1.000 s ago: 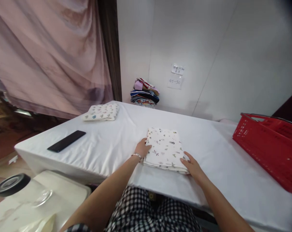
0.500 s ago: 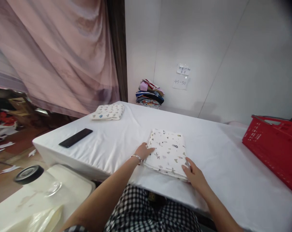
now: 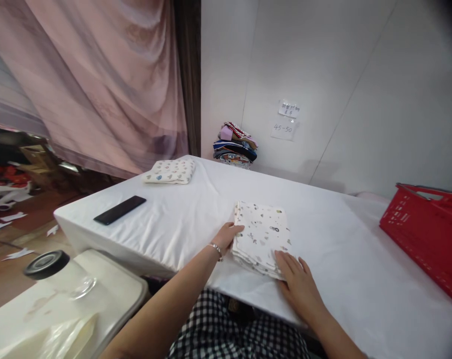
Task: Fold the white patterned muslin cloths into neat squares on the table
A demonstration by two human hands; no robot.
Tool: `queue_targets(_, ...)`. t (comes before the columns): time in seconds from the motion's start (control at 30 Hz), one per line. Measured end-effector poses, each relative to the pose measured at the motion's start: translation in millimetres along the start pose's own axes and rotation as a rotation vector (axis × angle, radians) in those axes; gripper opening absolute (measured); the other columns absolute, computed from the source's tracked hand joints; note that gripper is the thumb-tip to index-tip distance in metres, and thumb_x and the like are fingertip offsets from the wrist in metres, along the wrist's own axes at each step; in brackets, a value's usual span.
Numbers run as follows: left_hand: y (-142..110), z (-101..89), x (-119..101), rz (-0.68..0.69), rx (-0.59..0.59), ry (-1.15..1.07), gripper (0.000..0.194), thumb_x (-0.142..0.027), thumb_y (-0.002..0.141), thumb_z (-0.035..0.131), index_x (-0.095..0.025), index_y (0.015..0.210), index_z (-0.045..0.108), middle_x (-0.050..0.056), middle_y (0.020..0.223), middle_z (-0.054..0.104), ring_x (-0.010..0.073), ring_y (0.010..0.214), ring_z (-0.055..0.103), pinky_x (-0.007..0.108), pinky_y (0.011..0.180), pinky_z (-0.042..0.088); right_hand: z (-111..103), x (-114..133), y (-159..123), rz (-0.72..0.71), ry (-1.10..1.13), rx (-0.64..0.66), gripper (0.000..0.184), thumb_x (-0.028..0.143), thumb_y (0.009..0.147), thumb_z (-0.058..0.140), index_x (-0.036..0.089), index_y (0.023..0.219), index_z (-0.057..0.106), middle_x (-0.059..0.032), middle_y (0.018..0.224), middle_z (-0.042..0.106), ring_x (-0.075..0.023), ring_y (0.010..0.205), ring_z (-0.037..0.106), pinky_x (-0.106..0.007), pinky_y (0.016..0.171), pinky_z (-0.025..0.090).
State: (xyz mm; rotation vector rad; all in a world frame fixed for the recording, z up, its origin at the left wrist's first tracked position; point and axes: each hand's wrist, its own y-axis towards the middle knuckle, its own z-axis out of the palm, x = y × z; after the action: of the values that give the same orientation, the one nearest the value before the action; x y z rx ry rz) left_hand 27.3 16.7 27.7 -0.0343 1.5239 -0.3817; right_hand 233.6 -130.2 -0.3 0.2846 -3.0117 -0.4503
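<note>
A folded white cloth (image 3: 261, 234) with small grey and green prints lies in front of me, its layered near edge facing me. At its left edge is my left hand (image 3: 227, 238), thumb on top and the other fingers mostly hidden along the side, closed on the edge. My right hand (image 3: 300, 284) rests at the near right corner, fingers stretched out over the top and thumb low by the near edge. Farther back on the left sits another folded printed cloth (image 3: 169, 172), touched by neither hand.
A white-covered table (image 3: 211, 199) carries a black flat slab (image 3: 120, 210) at left and a red basket (image 3: 423, 239) at right. Behind it rises a pile of folded fabrics (image 3: 235, 144). A black-lidded clear jar (image 3: 48, 267) stands on a lower white surface (image 3: 113, 284).
My right hand has shifted from the cloth's right edge to its near corner, fingers now over the top. My left hand keeps to the left edge. The near layers look looser.
</note>
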Motion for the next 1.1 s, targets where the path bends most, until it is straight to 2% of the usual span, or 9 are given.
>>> queue_targets(0.1,-7.2,8.9,-4.6,-0.077,0.126,-0.235,0.054,-0.037,0.060,0.068,-0.013,0.106,0.051,0.011,0.090,0.065,0.0200,0.076,0.063,0.029,0.066,0.048,-11.1,14.2,1.6,-0.045,0.011,-0.055,0.068,0.018,0.075,0.042,0.024,0.136,0.014,-0.0051,0.136,0.032,-0.0242,0.123,0.029,-0.047,0.100,0.018)
queue_targets(0.3,-27.3,33.1,-10.0,-0.136,0.125,-0.421,0.053,-0.034,0.060,0.069,-0.015,0.105,0.051,0.010,0.092,0.064,0.0192,0.071,0.063,0.027,0.055,0.048,-5.5,50.5,16.7,0.019,0.157,-0.198,0.079,0.039,0.077,0.047,0.016,0.137,0.001,-0.0118,0.136,0.031,-0.0279,0.121,0.032,-0.049,0.099,0.021)
queue_targets(0.43,-44.7,43.5,-13.4,-0.146,0.143,-0.499,0.053,-0.037,0.060,0.068,-0.019,0.107,0.049,0.009,0.097,0.063,0.0188,0.074,0.062,0.027,0.055,0.049,4.2,48.5,21.5,0.093,0.217,-0.314,0.076,0.038,0.077,0.047,0.017,0.137,0.006,-0.0127,0.132,0.037,-0.0294,0.118,0.036,-0.050,0.097,0.026)
queue_targets(0.53,-54.8,42.7,-16.5,-0.126,0.209,-0.510,0.055,-0.039,0.063,0.066,-0.020,0.110,0.046,0.010,0.097,0.062,0.0174,0.072,0.062,0.029,0.059,0.051,-10.6,36.6,20.1,0.236,0.355,-0.306,0.071,0.032,0.076,0.045,0.020,0.137,0.011,-0.0097,0.121,0.050,-0.0251,0.104,0.050,-0.039,0.086,0.041)
queue_targets(0.63,-57.3,32.7,-14.8,-0.087,0.284,-0.362,0.058,-0.044,0.069,0.059,-0.018,0.118,0.039,0.010,0.093,0.062,0.0150,0.062,0.062,0.032,0.061,0.051,-41.0,23.5,18.9,0.454,0.525,-0.254,0.066,0.030,0.072,0.047,0.022,0.134,0.025,-0.0048,0.107,0.059,-0.0148,0.067,0.059,-0.025,0.060,0.048)
queue_targets(0.73,-50.2,14.5,-3.5,0.088,0.188,-0.029,0.053,-0.042,0.072,0.055,-0.018,0.117,0.041,0.011,0.100,0.058,0.0164,0.069,0.061,0.033,0.064,0.051,-68.9,11.0,17.7,0.648,0.569,-0.290,0.066,0.033,0.068,0.051,0.020,0.130,0.034,0.0018,0.075,0.063,-0.0074,0.039,0.042,-0.020,0.040,0.038)
queue_targets(0.9,-28.0,-16.2,19.3,0.582,-0.175,0.641,0.072,-0.022,0.064,0.062,-0.022,0.128,0.030,0.008,0.135,0.031,0.0244,0.123,0.030,0.039,0.098,0.032,-81.0,-10.7,10.7,0.644,0.642,-0.356,0.069,0.029,0.063,0.056,0.017,0.128,0.038,0.0016,0.067,0.060,-0.0097,0.050,0.049,-0.018,0.043,0.038)
queue_targets(1.0,-16.1,-23.3,23.2,0.674,-0.112,0.850,0.084,-0.020,0.060,0.064,-0.022,0.133,0.020,0.008,0.141,0.019,0.0246,0.128,0.018,0.040,0.104,0.022,-78.4,-18.9,5.4,0.626,0.671,-0.367,0.069,0.027,0.062,0.057,0.015,0.127,0.040,-0.0003,0.070,0.061,-0.0121,0.057,0.053,-0.019,0.048,0.042)
queue_targets(1.1,-4.8,-23.3,20.2,0.743,0.010,0.924,0.082,-0.021,0.062,0.064,-0.021,0.132,0.023,0.008,0.138,0.027,0.0241,0.126,0.023,0.039,0.103,0.023,-81.4,-21.3,2.3,0.623,0.687,-0.340,0.067,0.025,0.061,0.057,0.018,0.126,0.041,-0.0004,0.074,0.063,-0.0133,0.062,0.055,-0.020,0.050,0.044)
